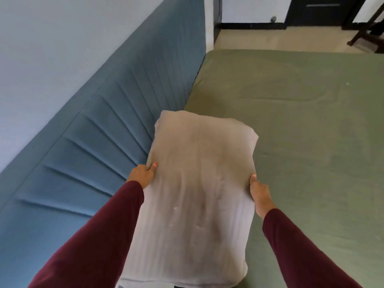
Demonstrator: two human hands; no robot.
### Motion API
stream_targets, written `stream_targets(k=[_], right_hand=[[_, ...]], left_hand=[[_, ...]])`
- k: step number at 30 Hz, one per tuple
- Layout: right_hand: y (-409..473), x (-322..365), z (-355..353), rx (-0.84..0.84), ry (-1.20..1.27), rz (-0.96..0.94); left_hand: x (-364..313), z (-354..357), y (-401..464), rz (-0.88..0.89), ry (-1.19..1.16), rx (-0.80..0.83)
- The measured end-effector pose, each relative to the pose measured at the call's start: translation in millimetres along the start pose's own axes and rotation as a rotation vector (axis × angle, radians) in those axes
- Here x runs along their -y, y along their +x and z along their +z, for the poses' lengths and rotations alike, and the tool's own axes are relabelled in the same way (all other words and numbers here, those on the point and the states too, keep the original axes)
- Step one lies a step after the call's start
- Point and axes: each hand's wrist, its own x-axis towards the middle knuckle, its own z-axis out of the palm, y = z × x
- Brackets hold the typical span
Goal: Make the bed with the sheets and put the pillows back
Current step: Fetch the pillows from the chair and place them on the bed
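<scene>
Pillow (195, 194), pale grey-beige in a faintly striped case, sits lengthwise in the middle foreground, held up between two hands above the near part of the bed; its far end reaches toward the spot where headboard and mattress meet, and its near end runs down to the bottom edge of the view. Whether its underside touches the sheet cannot be told.

At far left is a pale wall (52, 48). Next to it runs the blue headboard (99, 132), padded with stitched vertical channels, slanting across the frame from lower left to upper middle.

The left hand (143, 173) grips the pillow's left edge, thumb pressed on top and fingers curled under the fabric, out of sight. Its arm wears a dark red sleeve (93, 242).

The right hand (259, 194) grips the right edge in the same way, thumb on top and fingers tucked beneath.

To the right spreads the green sheet (311, 132), fitted smooth over the mattress with only slight creases. Beyond the bed lie a beige floor (270, 40), a dark door (318, 9) and, at the upper right corner, part of some dark wooden furniture (367, 32).
</scene>
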Motion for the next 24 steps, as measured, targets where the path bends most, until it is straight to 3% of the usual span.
stream_targets(k=[11, 24], right_hand=[[52, 22, 66, -0.111, 0.071, 0.119], [114, 37, 105, -0.164, 0.033, 0.019]], left_hand=[[-18, 23, 138, -0.002, -0.045, 0.106], [-15, 64, 225, -0.053, -0.117, 0.174]])
